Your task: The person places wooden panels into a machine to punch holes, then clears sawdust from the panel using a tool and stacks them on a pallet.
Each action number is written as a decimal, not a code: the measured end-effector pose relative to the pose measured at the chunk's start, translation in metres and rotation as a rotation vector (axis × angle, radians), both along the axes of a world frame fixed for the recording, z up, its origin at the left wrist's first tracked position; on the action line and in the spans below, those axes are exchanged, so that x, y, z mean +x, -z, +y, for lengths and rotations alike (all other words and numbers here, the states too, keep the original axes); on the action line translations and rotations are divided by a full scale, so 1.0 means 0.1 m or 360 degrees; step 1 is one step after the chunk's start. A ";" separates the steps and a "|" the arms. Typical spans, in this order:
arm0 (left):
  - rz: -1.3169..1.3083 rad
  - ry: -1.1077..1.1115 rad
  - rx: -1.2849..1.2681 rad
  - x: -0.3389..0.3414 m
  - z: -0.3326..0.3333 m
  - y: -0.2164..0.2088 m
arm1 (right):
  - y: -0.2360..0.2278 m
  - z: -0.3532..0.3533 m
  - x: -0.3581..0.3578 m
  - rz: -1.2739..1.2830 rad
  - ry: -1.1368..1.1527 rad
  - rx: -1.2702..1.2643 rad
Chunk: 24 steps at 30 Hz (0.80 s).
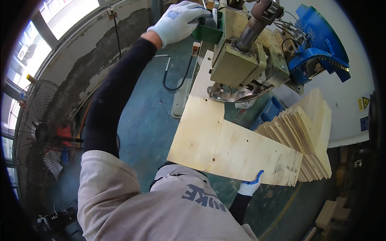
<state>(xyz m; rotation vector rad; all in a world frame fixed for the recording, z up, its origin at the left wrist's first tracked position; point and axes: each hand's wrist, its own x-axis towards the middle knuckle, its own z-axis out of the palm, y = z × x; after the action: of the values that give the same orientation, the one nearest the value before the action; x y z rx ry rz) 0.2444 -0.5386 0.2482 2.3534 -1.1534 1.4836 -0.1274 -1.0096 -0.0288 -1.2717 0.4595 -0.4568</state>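
A pale L-shaped plywood panel [225,150] lies in front of me, its narrow arm running under the head of a beige machine [237,60]. My right hand [250,186], in a white and blue glove, grips the panel's near edge, with the thumb on top and the fingers hidden beneath. At the upper left, my left hand [177,23] in a white glove reaches over a green bin [209,34] at the machine's side. Its fingers are stretched out and apart at the bin's rim, beside grey metal pieces [214,18]; the fingertips are partly hidden.
A stack of similar plywood panels [301,132] leans at the right. A blue round hopper [321,40] is mounted on the machine, and a blue container [271,108] stands behind the panel. At the left are a caged fan [40,128] and windows. Wood blocks [327,213] lie lower right.
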 end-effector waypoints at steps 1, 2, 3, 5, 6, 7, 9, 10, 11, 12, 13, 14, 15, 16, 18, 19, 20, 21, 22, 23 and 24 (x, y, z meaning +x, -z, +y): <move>0.0350 0.0031 0.0239 0.12 -0.03 -0.20 | -0.01 0.01 -0.05 0.0019 0.0039 0.0065; 0.0686 0.0091 0.0478 0.25 -0.11 -0.38 | -0.04 0.03 -0.07 0.0030 0.0106 0.0120; 0.0945 0.0069 0.0558 0.23 -0.08 -0.59 | -0.03 0.08 -0.05 0.0021 0.0121 0.0207; 0.1449 0.0100 0.0692 0.31 -0.15 -0.84 | 0.08 0.06 -0.13 0.0018 0.0133 0.0041; 0.1701 0.0105 0.0751 0.37 -0.16 -0.86 | 0.11 0.05 -0.15 0.0018 0.0127 -0.0050; 0.1802 0.0153 0.0728 0.44 -0.17 -0.86 | -0.04 0.15 -0.10 -0.0102 0.0207 0.0390; 0.1568 0.0030 0.0981 0.52 -0.29 -0.92 | -0.01 0.17 -0.09 -0.0133 0.0223 0.0587; 0.1454 -0.0029 0.1105 0.51 -0.38 -0.96 | -0.01 0.17 -0.09 -0.0141 0.0232 0.0687; 0.1211 -0.0181 0.1238 0.46 -0.43 -0.98 | 0.01 0.18 -0.08 -0.0131 0.0242 0.0665; 0.1093 -0.0264 0.1285 0.47 -0.48 -0.95 | 0.01 0.21 -0.11 -0.0108 0.0258 0.0630; 0.0975 -0.0348 0.1329 0.47 -0.54 -0.92 | 0.01 0.23 -0.14 -0.0083 0.0271 0.0597; 0.0856 -0.0434 0.1372 0.47 -0.56 -0.90 | 0.06 0.21 -0.15 -0.0109 0.0244 0.0613; 0.0633 -0.0369 0.1346 0.45 -0.55 -0.90 | 0.16 0.14 -0.19 -0.0135 0.0236 0.0624; 0.0461 -0.0209 0.1182 0.38 -0.46 -0.89 | 0.18 0.19 -0.16 -0.0163 0.0213 0.0652; 0.0432 -0.0186 0.0866 0.34 -0.16 -0.91 | 0.15 0.25 -0.14 -0.0129 0.0243 0.0775; 0.0399 -0.0166 0.0516 0.15 -0.11 -0.90 | 0.14 0.26 -0.11 -0.0117 0.0257 0.0776; 0.0365 -0.0148 0.0166 -0.09 -0.07 -0.86 | 0.15 0.26 -0.10 -0.0104 0.0270 0.0777; 0.0429 -0.0122 -0.0216 -0.37 -0.11 -0.76 | 0.17 0.26 -0.12 0.0005 0.0251 0.0343; 0.0467 -0.0129 -0.0581 -0.66 -0.08 -0.72 | 0.19 0.27 -0.08 -0.0021 0.0231 0.0496; 0.0311 -0.0066 -0.0682 -0.80 0.18 -0.57 | 0.19 0.27 -0.05 -0.0039 0.0220 0.0647; 0.0213 0.0091 -0.0848 -0.68 0.31 -0.14 | 0.17 0.22 -0.13 -0.0053 0.0313 0.0722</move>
<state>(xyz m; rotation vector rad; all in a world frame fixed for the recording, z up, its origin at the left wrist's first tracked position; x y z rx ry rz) 0.1768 -0.5078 0.2619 1.9970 -0.6777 1.3764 -0.1406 -0.9877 -0.0462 -0.7836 0.6233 -0.5039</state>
